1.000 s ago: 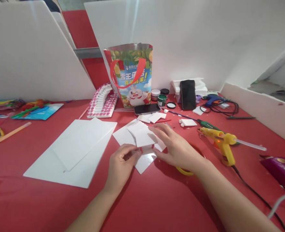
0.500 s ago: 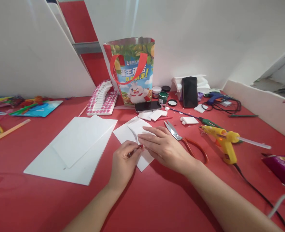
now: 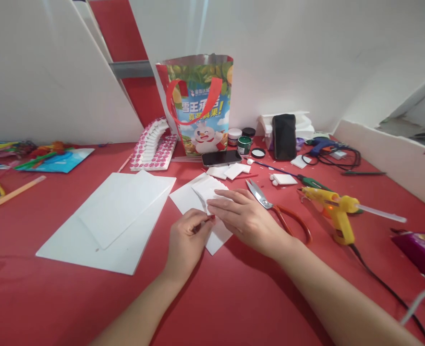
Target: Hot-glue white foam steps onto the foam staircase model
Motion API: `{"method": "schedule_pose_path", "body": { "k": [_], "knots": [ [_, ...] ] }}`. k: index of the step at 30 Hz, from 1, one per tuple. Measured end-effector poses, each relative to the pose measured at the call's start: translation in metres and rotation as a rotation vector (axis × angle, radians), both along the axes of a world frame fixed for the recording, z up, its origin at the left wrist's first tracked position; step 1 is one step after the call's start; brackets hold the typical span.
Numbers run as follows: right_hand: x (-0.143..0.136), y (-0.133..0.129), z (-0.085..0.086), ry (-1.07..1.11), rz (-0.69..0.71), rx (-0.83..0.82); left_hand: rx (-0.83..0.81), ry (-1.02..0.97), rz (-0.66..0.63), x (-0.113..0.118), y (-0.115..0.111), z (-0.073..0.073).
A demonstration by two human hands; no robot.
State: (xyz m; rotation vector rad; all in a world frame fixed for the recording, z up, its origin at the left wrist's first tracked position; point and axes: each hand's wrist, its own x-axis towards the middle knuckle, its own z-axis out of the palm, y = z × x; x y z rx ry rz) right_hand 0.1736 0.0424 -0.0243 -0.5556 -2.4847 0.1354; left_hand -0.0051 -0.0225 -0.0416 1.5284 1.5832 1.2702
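A small white pleated or stacked piece [image 3: 205, 187] sits at an angle on a flat white sheet [image 3: 217, 241]. My right hand [image 3: 250, 216] lies over this piece with fingers stretched out, covering its right side; the thumb is hidden. My left hand [image 3: 188, 233] is closed in a pinch at the piece's near edge. A tiny reddish bit shows at the left fingertips, too small to name. Scissors [image 3: 270, 204] with orange handles lie partly opened just beyond my right hand.
Larger white sheets [image 3: 100, 226] lie to the left. A yellow glue gun [image 3: 331, 206] with a glue stick stands at right, its cord trailing nearer. Behind are a printed bag [image 3: 201, 110], a phone [image 3: 221, 158], paint jars [image 3: 244, 145] and white offcuts [image 3: 234, 170].
The view has shifted very slightly. Both hands keep nearly the same place and pose at the white piece.
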Motion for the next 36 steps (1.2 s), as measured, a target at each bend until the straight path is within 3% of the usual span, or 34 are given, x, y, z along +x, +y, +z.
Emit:
{"method": "schedule_pose_path", "body": {
  "k": [26,30,33,36],
  "knots": [
    [-0.001,-0.002,0.002,0.010,0.012,-0.063,-0.025,0.046,-0.006,-0.005,-0.001,0.001],
    [0.003,-0.006,0.009,0.015,0.019,-0.116,-0.024,0.044,-0.005,-0.005,-0.001,0.003],
    [0.008,-0.007,0.017,0.044,-0.054,-0.166,-0.022,0.028,-0.006,-0.005,-0.001,0.003],
    [0.015,0.000,0.017,0.143,-0.221,-0.141,-0.040,0.033,-0.006,-0.005,-0.002,0.003]
  ]
}}
